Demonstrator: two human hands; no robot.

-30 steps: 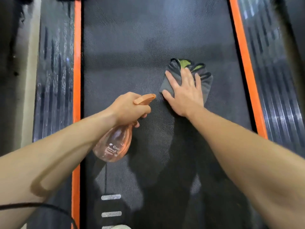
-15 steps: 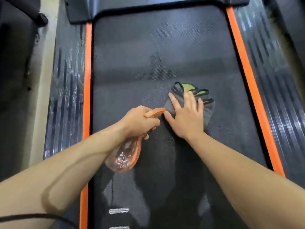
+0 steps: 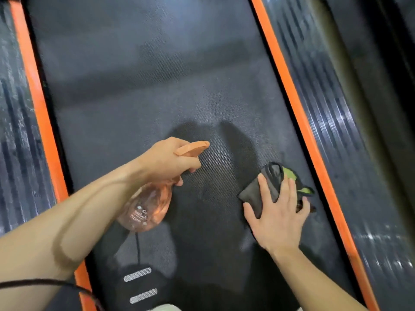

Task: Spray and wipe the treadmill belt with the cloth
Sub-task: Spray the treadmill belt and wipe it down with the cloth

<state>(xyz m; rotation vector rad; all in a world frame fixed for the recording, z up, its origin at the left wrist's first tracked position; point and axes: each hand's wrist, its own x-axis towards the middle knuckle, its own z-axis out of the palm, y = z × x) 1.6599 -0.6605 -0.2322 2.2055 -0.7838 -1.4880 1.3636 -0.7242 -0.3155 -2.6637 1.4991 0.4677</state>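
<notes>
The dark textured treadmill belt (image 3: 146, 86) fills the middle of the view. My left hand (image 3: 167, 160) grips an orange see-through spray bottle (image 3: 149, 207) by its neck, nozzle pointing right over the belt. My right hand (image 3: 277, 212) lies flat with spread fingers on a dark grey cloth with green patches (image 3: 272, 182), pressing it onto the belt near the right edge. The cloth's near part is hidden under my palm.
Orange strips (image 3: 298, 104) border the belt on both sides, with ribbed dark side rails (image 3: 325, 93) beyond them. Grey dashed marks (image 3: 137, 274) are printed on the belt near me. A thin black cord (image 3: 45, 282) crosses the bottom left corner.
My right hand has slid the cloth rightward and nearer to me, toward the right orange strip. The gap between my hands has widened; the bottle stays held over the belt.
</notes>
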